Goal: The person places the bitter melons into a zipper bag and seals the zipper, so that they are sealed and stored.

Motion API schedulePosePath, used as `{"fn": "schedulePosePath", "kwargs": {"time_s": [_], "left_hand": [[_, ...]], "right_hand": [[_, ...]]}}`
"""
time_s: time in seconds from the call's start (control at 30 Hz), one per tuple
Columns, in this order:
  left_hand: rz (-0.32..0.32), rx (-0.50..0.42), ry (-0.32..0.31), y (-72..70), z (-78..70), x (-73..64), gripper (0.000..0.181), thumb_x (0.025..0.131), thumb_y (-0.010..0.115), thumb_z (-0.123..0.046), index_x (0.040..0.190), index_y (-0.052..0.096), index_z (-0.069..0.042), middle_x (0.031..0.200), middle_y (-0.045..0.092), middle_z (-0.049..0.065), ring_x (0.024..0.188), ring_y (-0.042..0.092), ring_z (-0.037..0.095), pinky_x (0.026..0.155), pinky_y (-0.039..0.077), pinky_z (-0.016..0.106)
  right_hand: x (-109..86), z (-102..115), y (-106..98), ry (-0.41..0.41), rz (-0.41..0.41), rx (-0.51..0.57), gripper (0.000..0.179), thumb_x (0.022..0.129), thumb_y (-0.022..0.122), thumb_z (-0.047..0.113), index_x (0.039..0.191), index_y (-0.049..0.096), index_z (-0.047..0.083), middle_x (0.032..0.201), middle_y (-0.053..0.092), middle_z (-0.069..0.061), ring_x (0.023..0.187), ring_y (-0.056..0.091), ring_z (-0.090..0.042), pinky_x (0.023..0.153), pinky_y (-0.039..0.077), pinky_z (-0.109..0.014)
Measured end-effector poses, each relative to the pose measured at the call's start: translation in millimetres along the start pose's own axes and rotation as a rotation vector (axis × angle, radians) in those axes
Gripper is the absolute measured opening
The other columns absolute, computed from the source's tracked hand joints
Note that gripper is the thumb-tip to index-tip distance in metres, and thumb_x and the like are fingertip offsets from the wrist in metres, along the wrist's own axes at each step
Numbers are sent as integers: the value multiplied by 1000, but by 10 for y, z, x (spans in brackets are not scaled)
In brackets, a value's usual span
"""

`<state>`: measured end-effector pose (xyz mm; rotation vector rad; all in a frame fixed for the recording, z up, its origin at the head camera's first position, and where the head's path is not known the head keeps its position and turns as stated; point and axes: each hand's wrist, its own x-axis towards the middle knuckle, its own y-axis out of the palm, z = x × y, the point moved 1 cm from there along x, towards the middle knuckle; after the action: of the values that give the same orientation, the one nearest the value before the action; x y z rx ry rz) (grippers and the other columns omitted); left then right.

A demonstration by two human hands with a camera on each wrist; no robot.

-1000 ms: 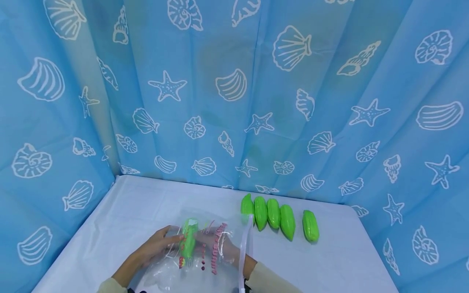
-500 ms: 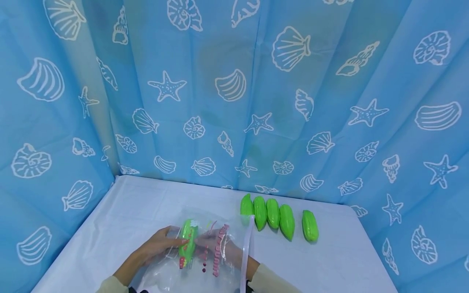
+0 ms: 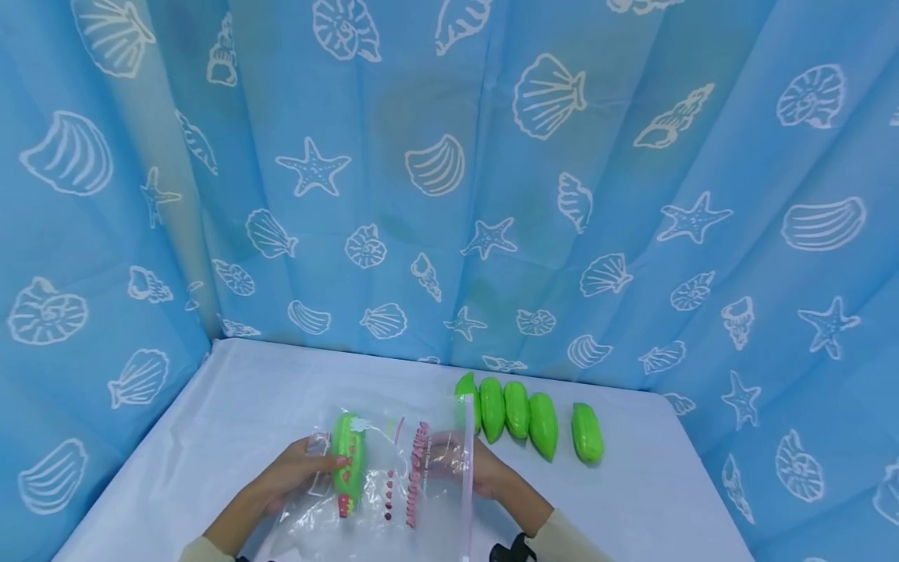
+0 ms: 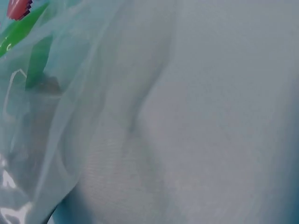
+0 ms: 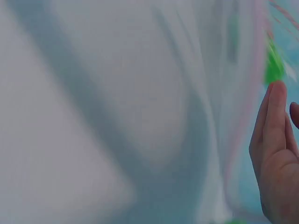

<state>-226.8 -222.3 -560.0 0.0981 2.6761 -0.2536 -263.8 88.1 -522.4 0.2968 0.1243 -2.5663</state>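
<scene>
A clear plastic zip bag (image 3: 379,535) with pink and red printing lies in front of me, its zip edge (image 3: 467,499) at the right. Inside is a glossy green elongated piece (image 3: 346,441), upright near the bag's left side. My left hand (image 3: 288,472) pinches the bag there, thumb across the front over the green piece, fingers behind. In the left wrist view the bag's film (image 4: 65,121) covers part of the green shape (image 4: 39,60). My right hand (image 3: 485,467) is at the zip edge, its fingertips seen through the film. The right wrist view shows straight fingers (image 5: 275,116) holding nothing.
Beyond the bag, several similar green pieces (image 3: 516,410) stand in a row on the white tablecloth (image 3: 295,375). One more green piece (image 3: 587,433) lies apart to their right. A blue shell-patterned curtain (image 3: 421,234) encloses the table's back and sides.
My right hand has drawn back rightward from the green piece toward the zip edge. The green piece stays in the bag, with my left hand still at it. The head view has shifted slightly.
</scene>
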Motion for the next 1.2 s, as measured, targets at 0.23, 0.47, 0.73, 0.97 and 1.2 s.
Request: {"fn": "schedulePosePath", "kwargs": {"time_s": [0.23, 0.47, 0.73, 0.97, 1.2], "left_hand": [[44, -59, 32, -4, -27, -9, 88, 83, 76, -38, 144, 32, 8, 129, 54, 23, 124, 46, 47, 100, 37, 62], [38, -34, 43, 2, -55, 3, 89, 81, 78, -37, 144, 34, 7, 125, 59, 18, 124, 47, 45, 103, 34, 62], [48, -13, 32, -14, -48, 27, 91, 82, 77, -39, 144, 32, 9, 125, 59, 20, 122, 49, 44, 102, 37, 61], [151, -63, 61, -32, -45, 9, 77, 89, 70, -38, 141, 37, 9, 115, 64, 11, 116, 56, 36, 101, 40, 58], [173, -52, 92, -19, -58, 10, 76, 89, 70, -34, 141, 37, 9, 115, 64, 10, 115, 56, 31, 103, 38, 55]], "right_hand": [[-196, 92, -537, 50, -39, 225, 33, 97, 60, 12, 123, 58, -8, 112, 67, -19, 101, 68, -24, 89, 53, -34], [-363, 188, -1135, 15, -228, 249, 46, 97, 60, 11, 133, 45, -15, 124, 58, -30, 109, 64, -32, 90, 53, -36], [-482, 178, -1800, 35, -563, 21, 41, 99, 58, 17, 133, 50, -4, 132, 54, -25, 117, 58, -34, 90, 53, -35], [-572, 72, -2147, 103, -834, -393, 47, 96, 60, 28, 131, 53, -3, 129, 54, -25, 118, 51, -38, 97, 45, -49], [-568, -84, -2277, 281, -805, -500, 71, 91, 65, 38, 137, 40, -9, 135, 41, -33, 120, 44, -47, 97, 42, -57]]}}
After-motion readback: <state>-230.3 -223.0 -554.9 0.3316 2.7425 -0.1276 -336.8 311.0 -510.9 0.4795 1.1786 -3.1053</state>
